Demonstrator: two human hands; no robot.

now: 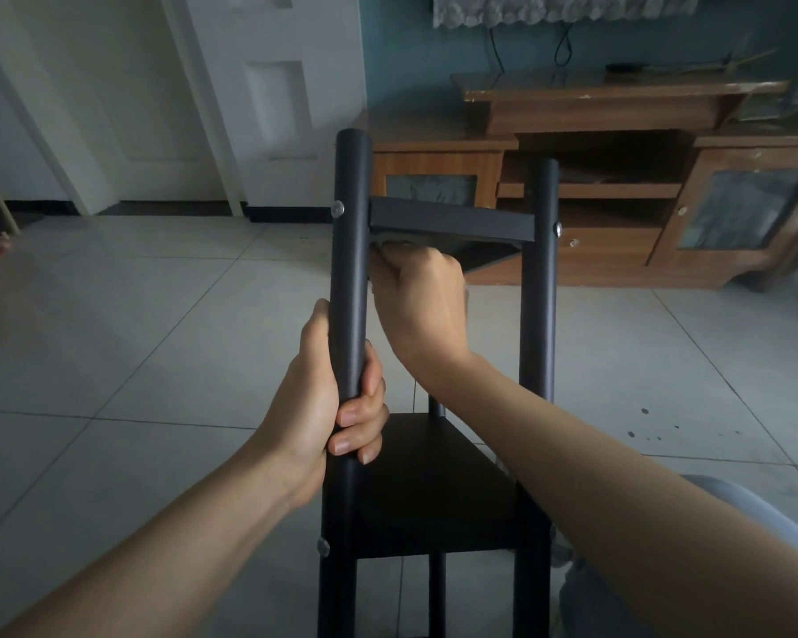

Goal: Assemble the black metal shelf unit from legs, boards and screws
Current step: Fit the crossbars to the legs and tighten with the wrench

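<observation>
Shelf unit (434,476) stood on tiled floor (134,315) before person; left hand (337,407) clamped round near leg (349,269), likely steadying frame; right hand (418,297) curled under upper board (448,223), probably aligning it with screw (338,207).

A single head-worn wide-angle view looks forward and down from close behind the left grip (342,398) and right grip (420,306), with tiled floor (134,315) around them and a wooden cabinet (618,200) beyond.
</observation>
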